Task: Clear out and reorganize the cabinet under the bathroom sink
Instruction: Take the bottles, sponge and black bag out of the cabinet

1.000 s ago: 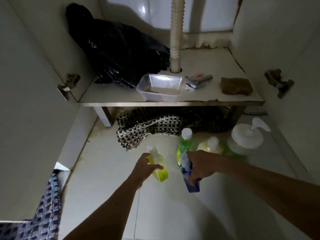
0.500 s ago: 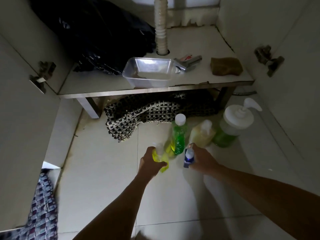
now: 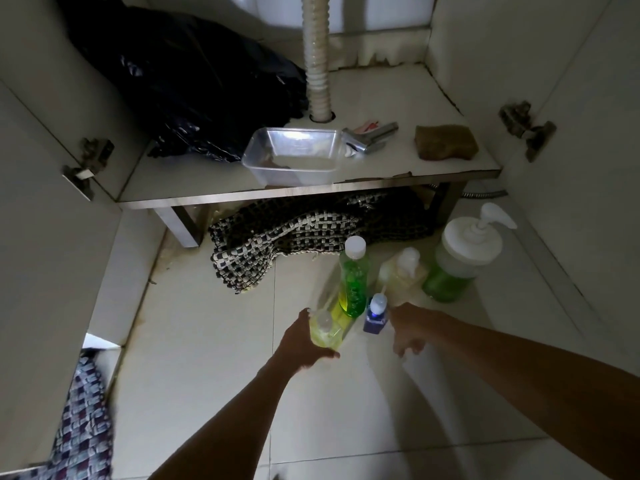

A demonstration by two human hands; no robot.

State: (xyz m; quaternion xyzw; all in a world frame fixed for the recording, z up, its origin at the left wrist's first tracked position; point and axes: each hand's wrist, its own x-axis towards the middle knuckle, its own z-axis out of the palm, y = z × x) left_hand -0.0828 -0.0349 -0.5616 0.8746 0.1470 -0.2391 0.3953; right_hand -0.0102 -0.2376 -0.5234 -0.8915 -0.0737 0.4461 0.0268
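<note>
Tiled floor (image 3: 207, 358), left hand (image 3: 301, 341) holding yellow bottle (image 3: 323, 329); right hand (image 3: 408, 327) empty

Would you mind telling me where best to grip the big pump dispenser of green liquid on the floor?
Probably wrap the fingers round the pump dispenser's round body below the wide white lid, coming from its front right. It stands upright, its nozzle points right, and bottles crowd its left.

Yellow bottle (image 3: 325, 332) and blue bottle (image 3: 374, 313), upright on floor tiles
</note>
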